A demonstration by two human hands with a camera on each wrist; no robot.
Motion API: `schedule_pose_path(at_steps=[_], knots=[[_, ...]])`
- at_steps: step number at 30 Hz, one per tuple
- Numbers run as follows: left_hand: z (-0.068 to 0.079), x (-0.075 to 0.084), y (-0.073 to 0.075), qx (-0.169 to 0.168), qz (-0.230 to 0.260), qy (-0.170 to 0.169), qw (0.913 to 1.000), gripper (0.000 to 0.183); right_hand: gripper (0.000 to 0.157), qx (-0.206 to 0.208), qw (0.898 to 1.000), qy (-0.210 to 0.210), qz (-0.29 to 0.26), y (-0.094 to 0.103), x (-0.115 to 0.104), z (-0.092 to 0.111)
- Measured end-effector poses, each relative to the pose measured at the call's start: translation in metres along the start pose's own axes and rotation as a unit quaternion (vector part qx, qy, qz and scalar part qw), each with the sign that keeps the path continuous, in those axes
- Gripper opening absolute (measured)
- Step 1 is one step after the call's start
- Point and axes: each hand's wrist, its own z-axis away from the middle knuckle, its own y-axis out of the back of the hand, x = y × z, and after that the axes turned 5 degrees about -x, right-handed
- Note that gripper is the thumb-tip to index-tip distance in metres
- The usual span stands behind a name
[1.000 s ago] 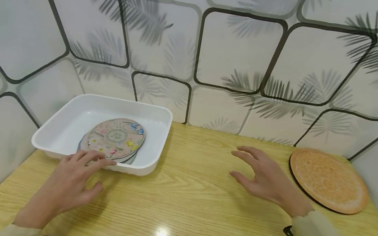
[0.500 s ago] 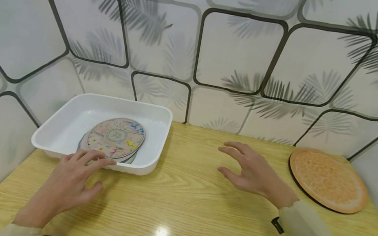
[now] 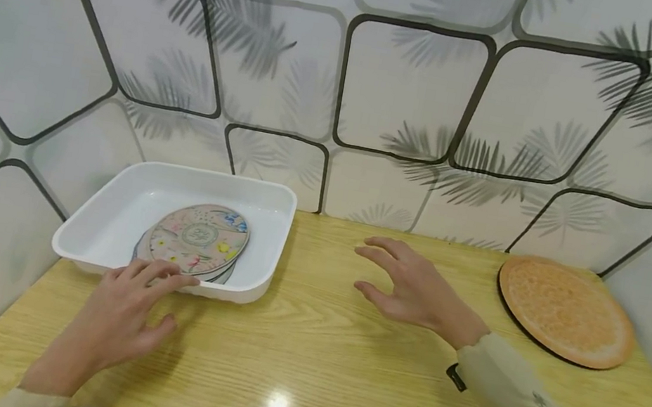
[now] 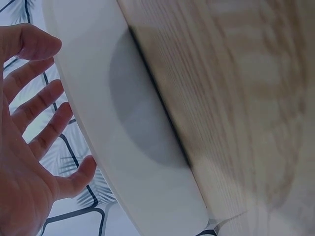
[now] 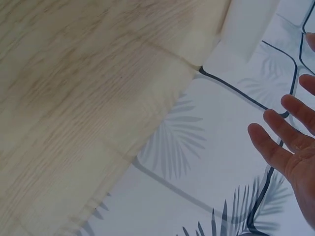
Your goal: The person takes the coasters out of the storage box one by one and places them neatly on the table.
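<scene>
white tray [image 3: 129,211] under left fingers [image 3: 172,284]

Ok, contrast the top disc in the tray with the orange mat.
The disc has a colourful flower print; the mat is mostly orange.
The disc looks smaller than the mat.
The disc lies stacked in the tray, the mat on the table.
Both look flat and round.

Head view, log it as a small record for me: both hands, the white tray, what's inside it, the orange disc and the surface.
left hand: at the tray's near rim, contact unclear
right hand: over the table, between tray and orange disc, holding nothing
white tray: on the table, left side
inside: overlapping patterned discs, exact count unclear
orange disc: on the table, right side
surface: wood-grain table
</scene>
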Motion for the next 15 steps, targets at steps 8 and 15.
schedule_pose_path(at_steps=[8,15], knots=[[0.003,0.005,0.0,0.0,-0.01,0.01,0.9999,0.063,0.051,0.0,1.0,0.003,-0.007,-0.003,-0.005,-0.012],[0.003,0.02,-0.007,0.015,0.019,0.014,0.9996,0.062,0.051,0.004,1.0,0.006,-0.012,-0.007,-0.008,-0.017]])
